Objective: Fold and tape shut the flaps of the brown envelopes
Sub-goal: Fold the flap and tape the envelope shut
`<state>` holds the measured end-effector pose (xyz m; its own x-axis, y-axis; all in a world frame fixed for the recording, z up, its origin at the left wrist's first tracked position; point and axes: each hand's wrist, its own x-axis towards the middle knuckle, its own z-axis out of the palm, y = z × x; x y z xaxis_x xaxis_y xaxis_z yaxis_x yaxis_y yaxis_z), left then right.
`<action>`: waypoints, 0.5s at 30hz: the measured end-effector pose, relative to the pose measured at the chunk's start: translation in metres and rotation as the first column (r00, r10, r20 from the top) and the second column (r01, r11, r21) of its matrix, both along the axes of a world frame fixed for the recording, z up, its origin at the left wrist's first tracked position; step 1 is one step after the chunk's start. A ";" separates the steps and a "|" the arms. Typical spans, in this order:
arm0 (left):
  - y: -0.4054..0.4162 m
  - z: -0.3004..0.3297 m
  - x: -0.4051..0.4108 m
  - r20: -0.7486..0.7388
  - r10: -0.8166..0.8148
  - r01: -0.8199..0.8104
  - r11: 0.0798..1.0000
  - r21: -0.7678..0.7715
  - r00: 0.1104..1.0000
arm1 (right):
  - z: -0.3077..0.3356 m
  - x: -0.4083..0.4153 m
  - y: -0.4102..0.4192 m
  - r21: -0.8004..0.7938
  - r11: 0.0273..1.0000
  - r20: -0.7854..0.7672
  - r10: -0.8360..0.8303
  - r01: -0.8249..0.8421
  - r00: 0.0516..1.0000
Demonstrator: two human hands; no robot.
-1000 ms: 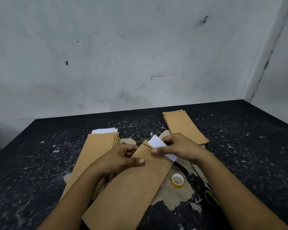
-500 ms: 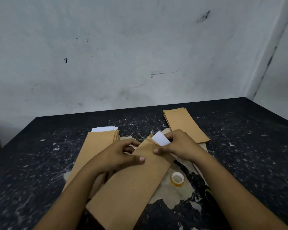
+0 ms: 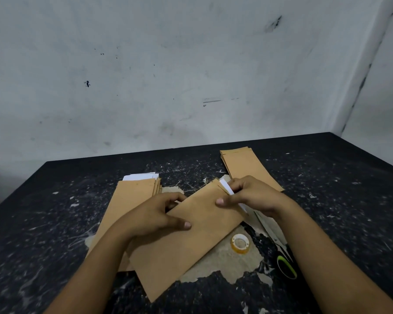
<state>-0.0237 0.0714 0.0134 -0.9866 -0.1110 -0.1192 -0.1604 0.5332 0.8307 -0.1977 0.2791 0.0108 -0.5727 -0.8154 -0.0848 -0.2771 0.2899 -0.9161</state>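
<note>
Grey, scuffed walls meet in a corner behind a black worktop [image 3: 327, 200] flecked with white scratches and worn through to bare patches at its middle. Both forearms reach in from the near edge. The left hand [image 3: 152, 214] lies palm-down on the brown envelope [image 3: 186, 241], thumb stretched along its face and fingers [image 3: 177, 198] curled over the far left edge, clamped on it. The right hand [image 3: 254, 196] grips the envelope's far end, thumb pressed on top and the other fingers wrapped behind, pinching the white sheet [image 3: 226, 188] that pokes from the mouth. The envelope lies slantwise at the centre of the worktop, near corner toward the camera, partly covering a left stack of envelopes [image 3: 132, 193] with white paper [image 3: 141, 177] showing at its far end. A second stack [image 3: 245, 166] lies far right; how many each holds cannot be counted. One roll of clear tape [image 3: 240, 243] lies flat just right of the held envelope. A pair of scissors [image 3: 284, 261], green-and-black handled, lies near the right forearm, probably one pair. No writing is legible anywhere.
</note>
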 end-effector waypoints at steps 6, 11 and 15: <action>-0.002 -0.001 0.000 -0.015 -0.012 0.012 1.000 0.004 1.000 | 0.003 0.005 0.001 0.037 0.992 0.004 0.120 -0.120 0.993; 0.000 -0.001 0.000 -0.020 -0.012 0.012 1.000 0.009 1.000 | -0.001 0.001 0.000 -0.006 1.000 -0.018 0.007 -0.007 1.000; 0.006 0.000 0.000 -0.049 0.003 -0.003 1.000 -0.003 0.999 | -0.002 0.005 -0.004 0.013 0.995 -0.001 0.099 -0.099 0.995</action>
<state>-0.0241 0.0775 0.0133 -0.9910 -0.1140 -0.0703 -0.1208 0.5356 0.8358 -0.1932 0.2752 0.0084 -0.4897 -0.8667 -0.0948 -0.3060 0.2727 -0.9121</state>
